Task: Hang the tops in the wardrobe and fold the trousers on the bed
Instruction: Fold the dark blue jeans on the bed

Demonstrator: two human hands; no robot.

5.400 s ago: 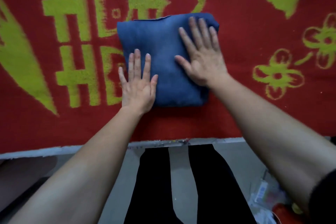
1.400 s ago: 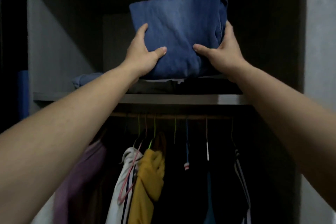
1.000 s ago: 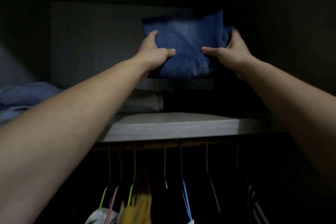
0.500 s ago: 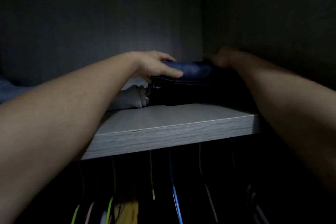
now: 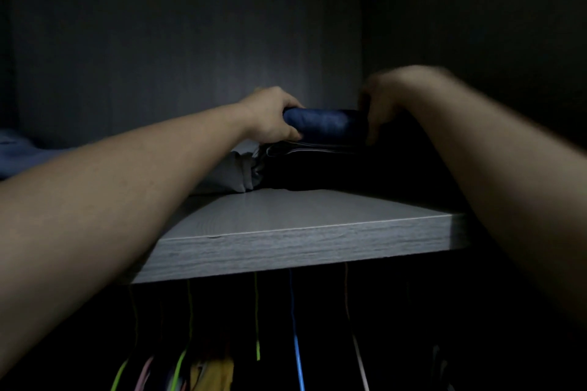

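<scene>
Gripping trousers [image 5: 320,125] w/ fingers [image 5: 289,104], atop shelf [image 5: 286,232] stack [image 5: 317,170]

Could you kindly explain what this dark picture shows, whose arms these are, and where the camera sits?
No machine here: these are a person's bare arms, filmed by one camera worn on the head, looking into a wardrobe. The left hand and right hand each grip an end of the folded blue trousers, which lie atop a dark pile of clothes on the grey shelf. A pale folded garment lies left of the pile. Coloured hangers hang below. The right hand is blurred.
</scene>
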